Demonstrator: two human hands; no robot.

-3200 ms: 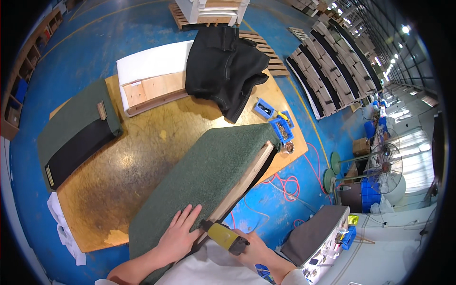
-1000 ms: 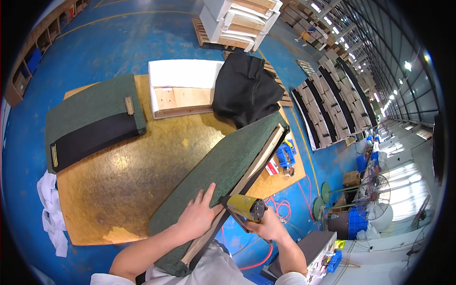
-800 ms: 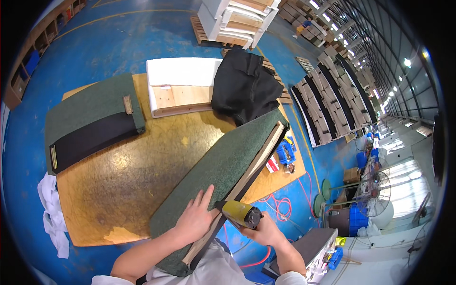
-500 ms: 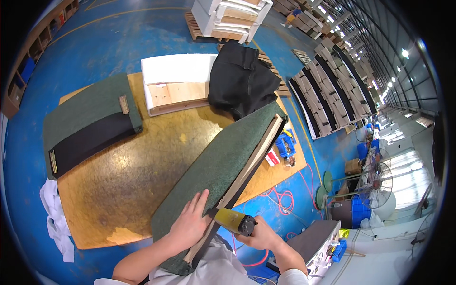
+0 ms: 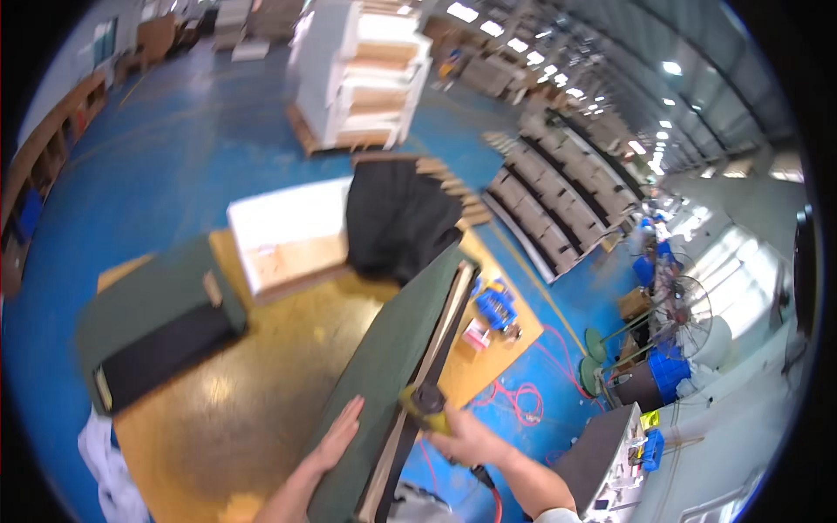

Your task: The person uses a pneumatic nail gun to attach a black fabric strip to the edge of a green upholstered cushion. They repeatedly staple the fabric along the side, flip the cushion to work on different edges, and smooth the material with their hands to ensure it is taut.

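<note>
Left hand [image 5: 336,436] flat on green panel [image 5: 392,357]; right hand [image 5: 466,440] grips yellow tool [image 5: 425,405].

Whole view motion-blurred | green upholstered panel [image 5: 384,366] cut off below left hand's fingers [image 5: 344,423] | stapler [image 5: 425,406] mostly hidden inside right hand [image 5: 471,440]

left hand [image 5: 336,433] flat, fingers spread; right hand [image 5: 466,438] curled in a closed grip.

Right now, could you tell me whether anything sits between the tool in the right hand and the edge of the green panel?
Nothing visible does. The right hand holds the yellow and black tool right against the wooden edge of the green panel. The left hand lies flat on the green face, to the side of the tool.
</note>
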